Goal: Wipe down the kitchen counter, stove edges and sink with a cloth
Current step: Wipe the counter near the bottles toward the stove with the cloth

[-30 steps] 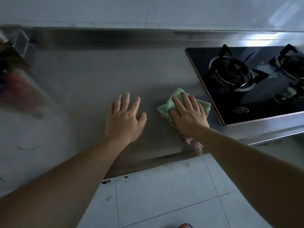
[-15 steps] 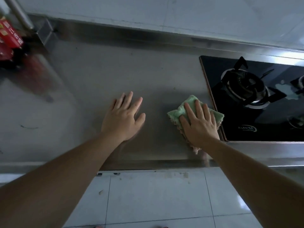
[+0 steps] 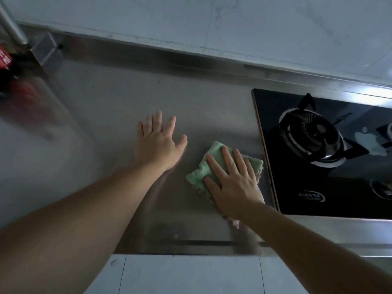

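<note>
A folded green cloth [image 3: 203, 168] with a pinkish underside lies on the steel counter [image 3: 110, 107], just left of the black glass stove [image 3: 314, 183]. My right hand [image 3: 235, 183] presses flat on the cloth, fingers spread, covering most of it. My left hand [image 3: 158, 142] rests palm down on the bare counter to the cloth's left, fingers apart, holding nothing. The stove's left edge [image 3: 266, 158] runs close beside the cloth. No sink is in view.
A burner with a black pan support [image 3: 311, 134] sits on the stove. A red package [image 3: 5, 59] and a metal pipe [image 3: 12, 28] stand at the far left. The counter's front edge [image 3: 191, 250] meets a tiled floor [image 3: 191, 274]. A steel backsplash lip runs along the wall.
The view has shifted, with the stove now further right in frame. My right hand stays pressed on the cloth beside the stove edge, and the left hand stays flat on the counter.
</note>
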